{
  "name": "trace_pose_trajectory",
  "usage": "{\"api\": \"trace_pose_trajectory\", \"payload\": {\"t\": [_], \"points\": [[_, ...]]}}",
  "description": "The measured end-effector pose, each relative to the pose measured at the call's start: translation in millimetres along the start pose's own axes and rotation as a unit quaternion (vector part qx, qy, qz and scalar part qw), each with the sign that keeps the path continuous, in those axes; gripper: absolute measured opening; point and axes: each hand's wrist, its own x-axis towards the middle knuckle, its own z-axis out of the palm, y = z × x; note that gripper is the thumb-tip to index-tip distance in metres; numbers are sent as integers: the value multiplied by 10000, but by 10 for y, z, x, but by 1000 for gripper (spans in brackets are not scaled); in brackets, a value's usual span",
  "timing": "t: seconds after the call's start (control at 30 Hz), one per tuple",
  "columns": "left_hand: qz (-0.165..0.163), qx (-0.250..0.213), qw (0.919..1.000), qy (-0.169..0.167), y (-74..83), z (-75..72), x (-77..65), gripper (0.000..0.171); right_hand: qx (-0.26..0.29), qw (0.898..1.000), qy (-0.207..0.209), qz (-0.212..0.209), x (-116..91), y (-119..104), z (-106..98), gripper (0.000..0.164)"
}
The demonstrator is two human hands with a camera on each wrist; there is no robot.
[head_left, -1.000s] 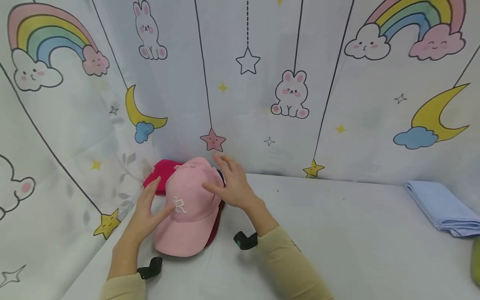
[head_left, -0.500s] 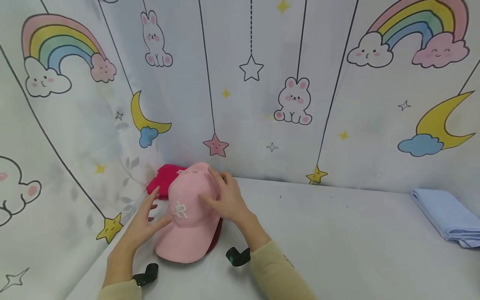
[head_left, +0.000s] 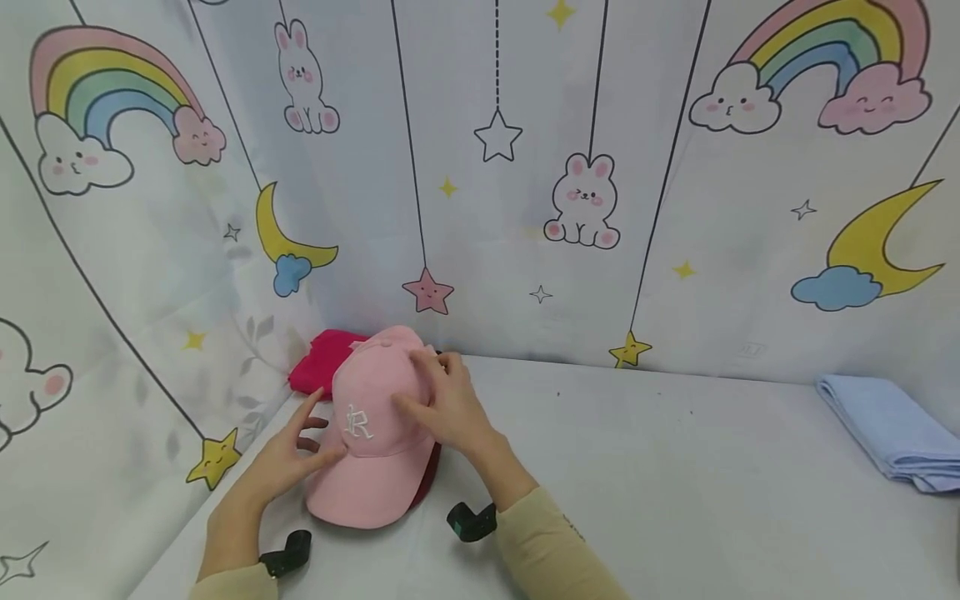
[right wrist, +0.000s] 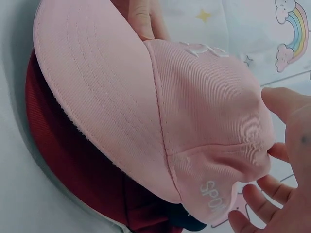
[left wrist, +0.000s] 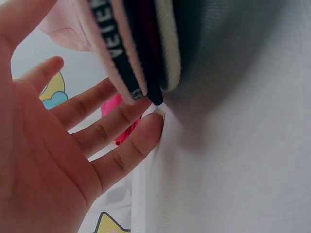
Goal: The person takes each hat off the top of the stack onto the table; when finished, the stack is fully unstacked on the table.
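A pink baseball cap (head_left: 375, 392) with a white embroidered letter sits over a dark red cap (right wrist: 92, 150). Its brim points toward me. My right hand (head_left: 453, 412) grips the crown, thumb on the front panel and index finger bent at the side. In the right wrist view its other fingers curl loosely beside the crown. My left hand (head_left: 281, 458) is at the cap's other side, thumb by the brim seam and fingers extended. The left wrist view has those fingers against the lower edges of the layered caps, near a lettered inner band (left wrist: 114, 43).
A bright red-pink fabric item (head_left: 322, 362) lies behind the caps. A folded light blue cloth (head_left: 892, 429) rests at the right of the white table (head_left: 637, 483). A printed curtain (head_left: 510, 217) hangs along the back and left.
My right hand has come down and closer onto the crown, its index finger bending toward the thumb. My left hand has lowered slightly along the cap's side. The cap has barely shifted.
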Motion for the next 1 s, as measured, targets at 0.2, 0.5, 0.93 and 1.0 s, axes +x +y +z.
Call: {"api": "trace_pose_trajectory", "payload": {"t": [0.2,0.5,0.93,1.0], "points": [[-247,86,9994,-214,26,-25,-7,105,172,9997,115,87,-8,-16,31,58],[-517,123,9975,-465,68,-43,-13,93,411,9987,266,108,-30,-68,87,56],[-851,18,9929,-831,212,-101,-44,84,651,9965,475,207,-34,-100,131,56],[-852,13,9927,-849,230,-110,-57,84,698,9963,447,207,-35,-108,135,56]]}}
